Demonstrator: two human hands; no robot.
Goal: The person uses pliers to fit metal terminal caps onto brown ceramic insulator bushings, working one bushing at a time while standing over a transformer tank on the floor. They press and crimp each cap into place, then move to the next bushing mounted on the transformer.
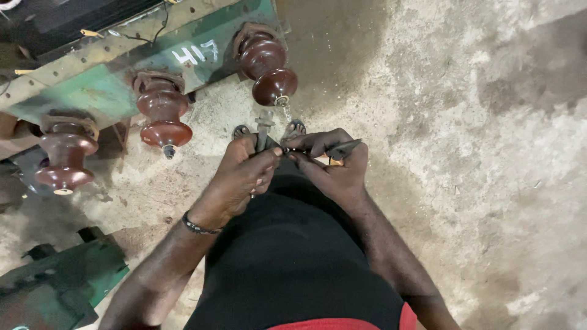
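Below the brown insulator [268,64], the left hand [244,174] grips a metal clamp [264,131]; the right hand [333,165] clasps pliers [342,148].

Both forearms stretched forward and converging in front of the torso. Left hand [244,174] curled into a loose fist, band around its wrist. Right hand [333,162] bent inward, fingers [318,142] pinched, fingertips meeting the left's.

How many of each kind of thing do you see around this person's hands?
Glossy brown ceramic insulators: 3
Green metal equipment pieces: 2
Dark hand tool in right hand: 1
Grey metal part in left hand: 1
Wristband: 1
Total: 8
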